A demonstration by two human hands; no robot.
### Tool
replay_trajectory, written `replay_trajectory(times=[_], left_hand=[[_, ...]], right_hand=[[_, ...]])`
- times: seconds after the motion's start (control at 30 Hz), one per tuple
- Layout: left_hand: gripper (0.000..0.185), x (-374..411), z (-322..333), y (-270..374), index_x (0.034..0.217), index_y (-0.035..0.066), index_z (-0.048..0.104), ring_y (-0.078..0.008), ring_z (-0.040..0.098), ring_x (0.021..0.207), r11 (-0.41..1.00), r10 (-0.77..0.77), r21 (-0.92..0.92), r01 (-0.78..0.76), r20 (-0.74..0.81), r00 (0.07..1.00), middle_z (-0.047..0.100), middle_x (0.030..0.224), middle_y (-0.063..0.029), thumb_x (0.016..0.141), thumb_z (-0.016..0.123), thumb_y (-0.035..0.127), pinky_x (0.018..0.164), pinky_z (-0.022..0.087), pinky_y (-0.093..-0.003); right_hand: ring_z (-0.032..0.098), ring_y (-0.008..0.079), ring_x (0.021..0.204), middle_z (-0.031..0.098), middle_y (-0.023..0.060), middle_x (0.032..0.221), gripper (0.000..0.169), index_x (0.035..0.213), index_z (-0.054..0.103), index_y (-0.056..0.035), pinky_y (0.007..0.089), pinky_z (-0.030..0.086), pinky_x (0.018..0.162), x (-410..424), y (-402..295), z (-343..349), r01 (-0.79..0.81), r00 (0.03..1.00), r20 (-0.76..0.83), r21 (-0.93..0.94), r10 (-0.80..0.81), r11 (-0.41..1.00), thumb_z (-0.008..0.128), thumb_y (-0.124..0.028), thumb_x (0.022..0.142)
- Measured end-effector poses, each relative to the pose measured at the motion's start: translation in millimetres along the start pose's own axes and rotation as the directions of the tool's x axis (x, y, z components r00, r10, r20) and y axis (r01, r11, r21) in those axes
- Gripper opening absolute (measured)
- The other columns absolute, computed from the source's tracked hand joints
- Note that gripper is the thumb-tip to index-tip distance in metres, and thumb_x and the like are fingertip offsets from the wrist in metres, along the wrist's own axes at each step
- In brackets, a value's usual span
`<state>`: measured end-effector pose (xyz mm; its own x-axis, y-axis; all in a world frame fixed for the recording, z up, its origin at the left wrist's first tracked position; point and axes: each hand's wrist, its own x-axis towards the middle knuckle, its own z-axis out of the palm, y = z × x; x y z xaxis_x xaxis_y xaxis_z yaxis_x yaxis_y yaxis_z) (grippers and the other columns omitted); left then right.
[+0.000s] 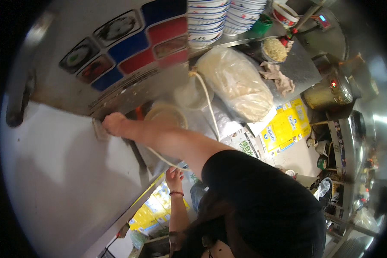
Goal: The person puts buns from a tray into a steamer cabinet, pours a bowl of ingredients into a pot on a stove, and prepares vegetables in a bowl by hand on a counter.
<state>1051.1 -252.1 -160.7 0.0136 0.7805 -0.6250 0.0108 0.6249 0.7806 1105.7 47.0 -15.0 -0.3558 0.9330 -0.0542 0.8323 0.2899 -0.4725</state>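
Observation:
Stretched out to the far left, my right hand (114,124) is curled against a pale, blurred, folded thing that looks like a cloth (100,129), on the edge of a white flat surface (61,161). Below my right forearm, my left hand (174,175) is raised with its fingers loosely bent and nothing visible in it; a red bead bracelet circles the wrist. A cream cord or hose (209,100) runs under the forearm and passes close to the left fingertips. Behind the forearm, a round container (167,114) is partly covered.
A big clear plastic bag (235,80) of pale contents lies on the metal counter. Stacked bowls (208,24) stand on a shelf above, with a bowl of shredded food (274,50) nearby. Flattened yellow cardboard (287,125) covers part of the floor. A metal pot (329,92) stands at right.

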Motion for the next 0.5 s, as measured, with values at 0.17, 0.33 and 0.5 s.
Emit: replay_trajectory(times=[0.17,0.33,0.5], left_hand=[[0.015,8.2,16.0,-4.6,0.086,0.001,0.056,-0.0106,0.054,0.050,0.916,0.177,0.348,-0.198,0.093,0.980,0.058,0.069,-0.0047,0.088,0.063,0.015,0.044,0.043,-0.0226],[0.017,-13.8,29.6,7.4,0.080,-0.001,0.054,-0.0124,0.057,0.051,0.949,0.230,0.179,-0.260,0.172,0.958,0.058,0.064,-0.0048,0.088,0.062,0.012,0.050,0.049,-0.0250],[0.013,-73.3,28.0,-22.5,0.090,-0.001,0.056,-0.0197,0.064,0.071,0.974,0.157,-0.198,-0.107,0.257,0.953,0.063,0.084,-0.0101,0.088,0.063,0.009,0.063,0.055,-0.0287]], right_hand=[[0.066,0.0298,0.088,0.069,0.0129,0.097,0.020,0.091,0.073,-0.0103,0.0406,0.054,0.071,-12.1,20.6,3.7,0.111,0.989,-0.116,0.187,-0.090,0.976,0.063,-0.013,0.073],[0.065,0.0353,0.078,0.066,0.0188,0.081,0.017,0.082,0.070,-0.0063,0.0413,0.052,0.070,-27.3,64.5,1.6,0.271,0.959,-0.050,-0.119,-0.278,0.955,0.059,-0.015,0.072],[0.059,0.0410,0.077,0.061,0.0211,0.075,0.024,0.066,0.060,0.0018,0.0457,0.049,0.066,-50.8,35.0,36.6,0.242,0.969,-0.034,0.314,-0.244,0.918,0.068,-0.020,0.073]])
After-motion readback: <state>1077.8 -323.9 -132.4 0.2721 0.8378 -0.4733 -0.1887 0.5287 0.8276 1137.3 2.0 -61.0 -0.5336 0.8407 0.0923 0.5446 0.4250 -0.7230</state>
